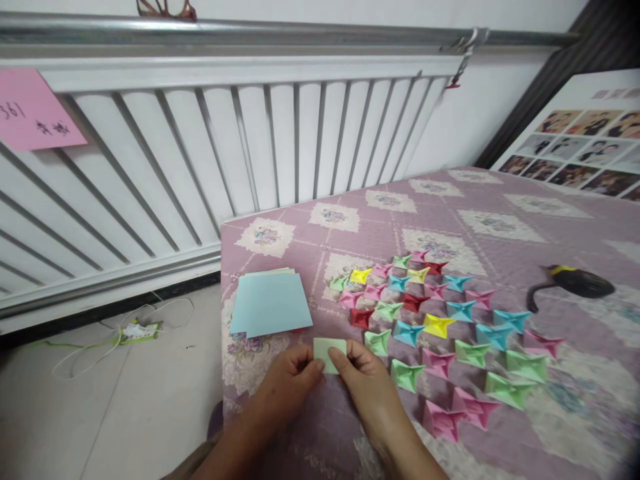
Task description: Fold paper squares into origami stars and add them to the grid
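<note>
A small folded square of pale green paper [324,364] is held just above the bed's near edge. My left hand [295,380] pinches its left side between thumb and curled fingers. On its right side, my right hand [363,373] grips it, with the thumb lying flat across its face. Beyond my left hand lies a stack of paper sheets [273,303], light blue on top, with cream and red edges peeking out. To the right of my right hand stand several folded paper pieces in rows, among them a green one [406,375] and a pink one [439,363].
The purple patterned cover [345,250] spreads to a white radiator [280,140]. A dark object with a yellow band [583,281] lies at the right. A photo board [580,147] leans behind. A power strip [141,332] with cables sits on the floor at left.
</note>
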A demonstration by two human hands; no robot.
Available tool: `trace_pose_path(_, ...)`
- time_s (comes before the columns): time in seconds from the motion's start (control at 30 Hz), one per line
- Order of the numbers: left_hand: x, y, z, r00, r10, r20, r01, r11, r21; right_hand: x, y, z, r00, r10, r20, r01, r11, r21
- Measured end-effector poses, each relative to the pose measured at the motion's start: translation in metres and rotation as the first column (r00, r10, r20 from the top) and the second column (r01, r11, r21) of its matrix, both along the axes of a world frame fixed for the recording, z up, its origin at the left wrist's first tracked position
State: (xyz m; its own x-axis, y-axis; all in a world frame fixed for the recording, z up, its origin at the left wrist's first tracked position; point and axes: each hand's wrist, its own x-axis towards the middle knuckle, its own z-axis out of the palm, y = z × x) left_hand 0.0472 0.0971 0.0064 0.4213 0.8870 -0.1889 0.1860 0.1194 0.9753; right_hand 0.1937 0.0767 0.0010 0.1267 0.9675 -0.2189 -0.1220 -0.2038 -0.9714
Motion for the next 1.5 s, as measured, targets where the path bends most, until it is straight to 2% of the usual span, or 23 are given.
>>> trace_pose_path(0.13,-0.001,0.000,0.000,0.999,0.029,-0.042,-0.028,0.999,0.027,-0.003,0.000,0.002,0.998,0.056,-0.040,-0.056,0.998,-0.002)
trace_pose_path(0.4,0.000,-0.001,0.001,1.000,0.001,0.012,-0.001,1.000,0.013,-0.004,0.000,0.005,0.996,0.077,0.054,-0.077,0.997,-0.006)
trace_pose_path(0.5,-0.001,-0.001,0.001,1.000,-0.014,-0.001,0.014,1.000,0.014,-0.004,0.000,0.005,0.998,0.053,0.018,-0.052,0.999,-0.011)
trace_pose_path(0.6,-0.002,0.000,0.001,0.999,-0.008,-0.037,0.009,1.000,0.005,-0.003,-0.001,0.005,0.999,-0.030,-0.027,0.029,0.999,-0.013)
trace_pose_path(0.7,-0.003,0.002,0.001,0.995,0.071,-0.076,-0.070,0.997,0.021,0.000,-0.001,0.003,0.998,-0.064,-0.018,0.064,0.998,-0.009)
trace_pose_path(0.8,-0.005,0.005,0.002,0.980,0.183,-0.079,-0.179,0.982,0.053,0.002,-0.001,0.001,1.000,-0.008,0.020,0.008,1.000,-0.007)
trace_pose_path(0.9,-0.007,0.005,0.002,0.972,0.228,-0.053,-0.224,0.972,0.069,0.003,0.000,-0.001,0.999,0.040,0.037,-0.039,0.999,-0.011)
trace_pose_path(1.1,-0.008,0.005,0.004,0.982,0.165,-0.088,-0.155,0.983,0.101,0.005,0.000,-0.006,0.997,-0.032,0.071,0.031,0.999,0.017)
trace_pose_path(1.3,-0.008,0.002,0.008,0.981,-0.098,-0.166,0.100,0.995,0.007,0.008,0.002,-0.002,0.993,-0.120,0.024,0.120,0.993,-0.015)
trace_pose_path(1.37,-0.008,0.002,0.006,0.985,-0.110,-0.136,0.114,0.993,0.016,0.009,0.002,0.000,0.992,-0.087,0.086,0.087,0.996,0.009)
trace_pose_path(1.5,-0.009,0.002,0.001,0.998,-0.025,-0.062,0.025,1.000,-0.011,0.006,0.002,0.001,0.979,0.079,0.187,-0.084,0.996,0.018)
